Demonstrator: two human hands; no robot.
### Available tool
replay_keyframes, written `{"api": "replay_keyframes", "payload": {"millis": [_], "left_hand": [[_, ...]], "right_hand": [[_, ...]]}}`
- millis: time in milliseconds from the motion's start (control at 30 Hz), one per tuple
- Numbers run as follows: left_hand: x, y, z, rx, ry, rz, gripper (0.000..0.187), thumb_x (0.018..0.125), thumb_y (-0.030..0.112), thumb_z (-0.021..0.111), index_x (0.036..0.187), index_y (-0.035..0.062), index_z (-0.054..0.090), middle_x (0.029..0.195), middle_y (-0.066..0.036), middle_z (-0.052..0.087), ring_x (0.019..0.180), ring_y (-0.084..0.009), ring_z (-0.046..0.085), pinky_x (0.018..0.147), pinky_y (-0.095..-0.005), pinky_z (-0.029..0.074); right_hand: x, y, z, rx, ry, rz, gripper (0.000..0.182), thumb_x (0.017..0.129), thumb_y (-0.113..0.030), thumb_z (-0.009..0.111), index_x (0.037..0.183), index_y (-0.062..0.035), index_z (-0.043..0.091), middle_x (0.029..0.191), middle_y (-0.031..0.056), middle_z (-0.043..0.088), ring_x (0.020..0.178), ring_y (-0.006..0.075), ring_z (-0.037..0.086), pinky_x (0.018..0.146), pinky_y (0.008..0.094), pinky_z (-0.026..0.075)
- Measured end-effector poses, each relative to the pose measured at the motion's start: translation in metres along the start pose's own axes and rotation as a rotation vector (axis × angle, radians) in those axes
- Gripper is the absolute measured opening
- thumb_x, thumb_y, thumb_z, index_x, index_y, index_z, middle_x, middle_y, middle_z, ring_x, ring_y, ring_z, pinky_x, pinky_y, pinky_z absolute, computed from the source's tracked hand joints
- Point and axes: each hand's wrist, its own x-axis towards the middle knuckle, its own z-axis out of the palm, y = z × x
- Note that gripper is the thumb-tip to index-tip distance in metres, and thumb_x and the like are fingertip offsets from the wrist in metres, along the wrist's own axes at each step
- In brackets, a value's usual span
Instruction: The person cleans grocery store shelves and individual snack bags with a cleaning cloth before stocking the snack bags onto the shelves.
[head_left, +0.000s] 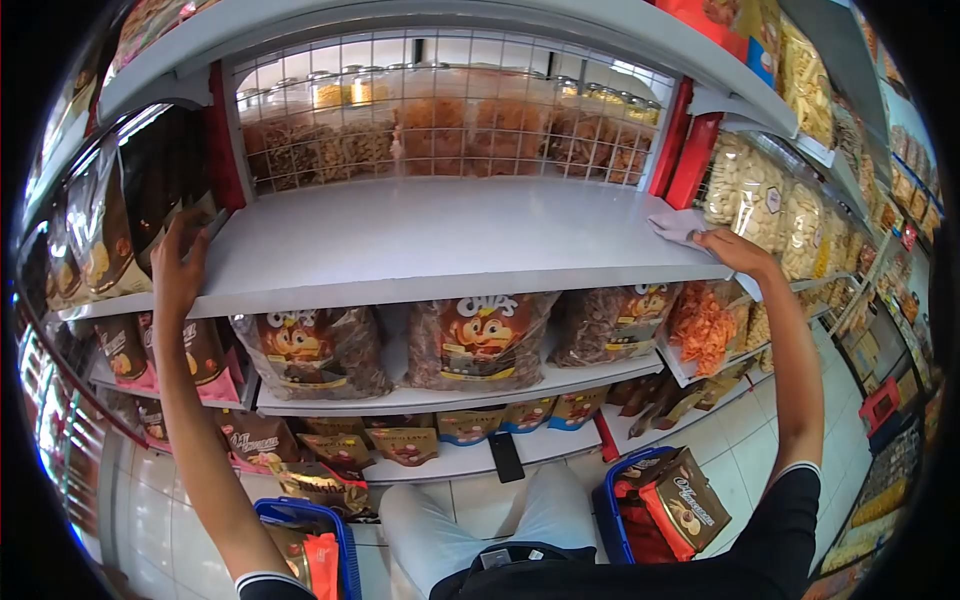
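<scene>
A wide white shelf [450,235] runs in front of me at chest height. My right hand [735,250] is closed on a pale cloth [680,228] that lies against the shelf's right end. At the left end, my left hand [178,262] is raised by the shelf's front edge, its fingers bent and apart beside a dark snack bag [160,165]. Whether those fingertips press on the bag or on the shelf edge is hard to see. Clear bags of pale snacks [760,195] stand just beyond my right hand.
A wire mesh [450,120] backs the shelf, with jars and snack bags behind it. Below stand large chips bags [480,345] and smaller pouches [400,445]. A dark phone [507,458] leans at the lowest shelf. Blue baskets [347,560] with packages flank my legs.
</scene>
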Motion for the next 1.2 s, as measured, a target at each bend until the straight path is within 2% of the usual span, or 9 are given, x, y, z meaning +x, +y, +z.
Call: {"api": "replay_keyframes", "payload": {"millis": [300, 467, 600, 700, 733, 833, 1000, 1100, 1200], "left_hand": [[-0.004, 0.021, -0.003, -0.007, 0.192, 0.086, 0.022, 0.108, 0.013, 0.065, 0.127, 0.0057, 0.072, 0.102, -0.017, 0.082, 0.093, -0.031, 0.08, 0.085, -0.0408, 0.058], [-0.007, 0.028, -0.005, -0.039, 0.288, 0.033, 0.019, 0.109, 0.016, 0.064, 0.122, 0.0055, 0.074, 0.098, -0.016, 0.083, 0.093, -0.032, 0.081, 0.085, -0.0422, 0.059], [-0.008, 0.028, -0.004, -0.09, 0.383, 0.026, 0.018, 0.109, 0.016, 0.064, 0.117, 0.0048, 0.074, 0.093, -0.016, 0.082, 0.089, -0.0322, 0.082, 0.082, -0.0417, 0.059], [-0.008, 0.031, -0.004, -0.109, 0.427, 0.026, 0.017, 0.108, 0.016, 0.064, 0.115, 0.0041, 0.075, 0.09, -0.016, 0.081, 0.086, -0.0322, 0.081, 0.078, -0.0411, 0.06], [-0.008, 0.029, -0.004, -0.107, 0.437, 0.039, 0.017, 0.108, 0.016, 0.064, 0.114, 0.004, 0.075, 0.09, -0.016, 0.081, 0.085, -0.0325, 0.081, 0.077, -0.0414, 0.06], [-0.009, 0.026, -0.003, -0.121, 0.461, 0.066, 0.017, 0.108, 0.015, 0.063, 0.113, 0.0038, 0.075, 0.089, -0.017, 0.08, 0.084, -0.0332, 0.08, 0.076, -0.0427, 0.06], [-0.009, 0.024, -0.005, -0.134, 0.468, 0.061, 0.017, 0.109, 0.014, 0.062, 0.113, 0.0029, 0.074, 0.091, -0.017, 0.08, 0.085, -0.0324, 0.08, 0.077, -0.0425, 0.059], [-0.01, 0.024, -0.007, -0.138, 0.462, 0.03, 0.019, 0.11, 0.016, 0.063, 0.115, 0.0017, 0.074, 0.093, -0.018, 0.081, 0.088, -0.0326, 0.081, 0.079, -0.0412, 0.06], [-0.011, 0.026, -0.007, -0.172, 0.462, 0.01, 0.022, 0.112, 0.019, 0.06, 0.115, 0.0014, 0.075, 0.095, -0.019, 0.081, 0.089, -0.0348, 0.081, 0.08, -0.043, 0.059]], "right_hand": [[-0.014, -0.151, 0.023, -0.087, -0.272, -0.282, 0.053, 0.115, -0.043, 0.051, 0.133, 0.0013, 0.073, 0.133, 0.0201, 0.074, 0.127, 0.0313, 0.065, 0.113, 0.0385, 0.045], [0.013, -0.205, 0.057, 0.001, -0.375, -0.558, 0.044, 0.117, -0.034, 0.049, 0.111, 0.0047, 0.07, 0.096, 0.0158, 0.071, 0.091, 0.0251, 0.057, 0.094, 0.0392, 0.046], [0.027, -0.271, 0.086, 0.024, -0.453, -0.675, 0.042, 0.118, -0.03, 0.048, 0.107, 0.0061, 0.067, 0.091, 0.0195, 0.066, 0.089, 0.0284, 0.057, 0.095, 0.0411, 0.045], [0.036, -0.331, 0.108, -0.045, -0.48, -0.786, 0.043, 0.119, -0.029, 0.045, 0.105, 0.0063, 0.065, 0.089, 0.0226, 0.063, 0.089, 0.0317, 0.057, 0.112, 0.0439, 0.044], [0.036, -0.352, 0.118, 0.002, -0.478, -0.855, 0.044, 0.12, -0.029, 0.042, 0.103, 0.0056, 0.063, 0.087, 0.024, 0.059, 0.09, 0.0329, 0.057, 0.133, 0.0473, 0.03], [0.046, -0.406, 0.14, -0.013, -0.485, -0.98, 0.044, 0.118, -0.034, 0.041, 0.105, 0.0034, 0.059, 0.087, 0.0199, 0.057, 0.083, 0.0269, 0.051, 0.084, 0.0435, 0.046], [0.06, -0.491, 0.169, -0.068, -0.569, -0.999, 0.05, 0.121, -0.039, 0.04, 0.114, 0.0047, 0.062, 0.101, 0.0131, 0.07, 0.093, 0.0194, 0.056, 0.089, 0.0393, 0.048], [0.055, -0.539, 0.19, 0.009, -0.508, -1.095, 0.058, 0.122, -0.045, 0.038, 0.114, 0.004, 0.069, 0.104, 0.0182, 0.074, 0.103, 0.0251, 0.064, 0.121, 0.0431, 0.04], [0.057, -0.583, 0.201, -0.056, -0.565, -0.935, 0.062, 0.12, -0.053, 0.039, 0.128, 0.0006, 0.071, 0.124, 0.016, 0.076, 0.116, 0.0244, 0.066, 0.111, 0.0402, 0.047]]}}
